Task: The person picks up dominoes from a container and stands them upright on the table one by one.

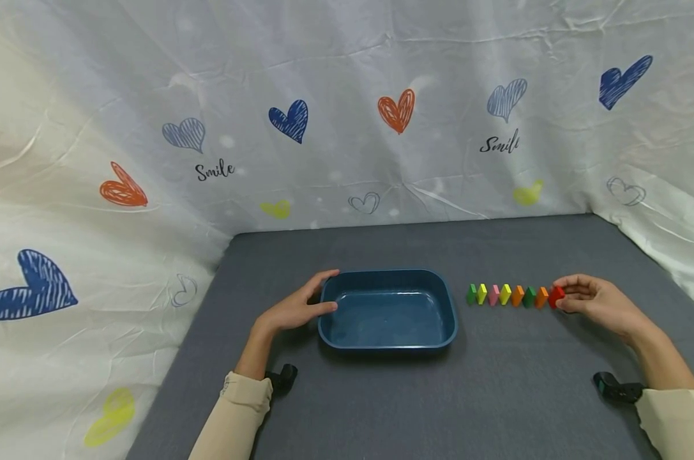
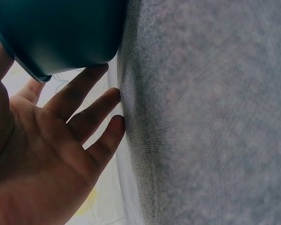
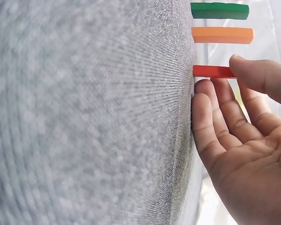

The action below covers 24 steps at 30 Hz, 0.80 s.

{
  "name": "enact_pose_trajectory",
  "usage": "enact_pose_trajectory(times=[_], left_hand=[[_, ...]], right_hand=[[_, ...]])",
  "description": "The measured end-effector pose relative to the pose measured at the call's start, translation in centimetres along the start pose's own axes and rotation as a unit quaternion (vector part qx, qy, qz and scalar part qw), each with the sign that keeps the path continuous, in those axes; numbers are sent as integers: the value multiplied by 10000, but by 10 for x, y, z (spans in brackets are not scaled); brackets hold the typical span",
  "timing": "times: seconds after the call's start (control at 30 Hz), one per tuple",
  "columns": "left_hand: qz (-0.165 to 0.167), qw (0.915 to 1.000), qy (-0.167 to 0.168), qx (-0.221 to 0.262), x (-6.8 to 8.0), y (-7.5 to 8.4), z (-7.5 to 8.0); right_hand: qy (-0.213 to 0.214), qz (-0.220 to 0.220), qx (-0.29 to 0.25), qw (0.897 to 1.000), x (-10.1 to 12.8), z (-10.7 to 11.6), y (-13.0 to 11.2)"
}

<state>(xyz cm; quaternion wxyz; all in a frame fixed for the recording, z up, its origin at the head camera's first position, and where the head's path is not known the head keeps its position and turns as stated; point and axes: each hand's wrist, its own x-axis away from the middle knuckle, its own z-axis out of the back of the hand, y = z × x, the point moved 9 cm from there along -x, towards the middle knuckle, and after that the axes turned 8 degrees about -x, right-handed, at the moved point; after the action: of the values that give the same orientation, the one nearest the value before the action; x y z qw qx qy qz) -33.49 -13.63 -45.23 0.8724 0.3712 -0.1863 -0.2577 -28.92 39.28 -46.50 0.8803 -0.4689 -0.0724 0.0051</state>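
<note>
A dark blue rectangular tray (image 1: 388, 348) sits on the grey cloth. My left hand (image 1: 292, 310) holds its left end, the thumb over the rim and the other fingers outside; in the left wrist view the fingers (image 2: 86, 89) lie spread along the wall and the cloth. To the tray's right, several coloured dominoes stand upright in a spaced row. At the right end, my right hand (image 1: 602, 303) pinches a red domino (image 3: 213, 71) between thumb and fingers. Its lower end meets the cloth in the right wrist view. Beside it stands an orange domino (image 3: 222, 35), then a green domino (image 3: 220, 11).
A grey cloth (image 1: 381, 409) covers the table. Behind and to the left hangs a white sheet (image 1: 335, 64) printed with hearts. Small dark devices (image 1: 617, 388) are strapped at both wrists.
</note>
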Motion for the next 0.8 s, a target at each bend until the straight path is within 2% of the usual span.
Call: enact_pose_trajectory(times=[0.27, 0.53, 0.67, 0.8], left_hand=[[28, 10000, -6, 64, 1, -1, -1], [-41, 10000, -39, 77, 1, -1, -1], [-66, 9999, -29, 72, 0, -1, 1], [1, 9999, 17, 101, 0, -3, 7]], right_hand=[[-45, -22, -23, 10000, 1, 0, 0], [-128, 34, -168, 9998, 11, 10, 0], [42, 221, -121, 9997, 14, 19, -16], [392, 606, -107, 9973, 16, 22, -48]])
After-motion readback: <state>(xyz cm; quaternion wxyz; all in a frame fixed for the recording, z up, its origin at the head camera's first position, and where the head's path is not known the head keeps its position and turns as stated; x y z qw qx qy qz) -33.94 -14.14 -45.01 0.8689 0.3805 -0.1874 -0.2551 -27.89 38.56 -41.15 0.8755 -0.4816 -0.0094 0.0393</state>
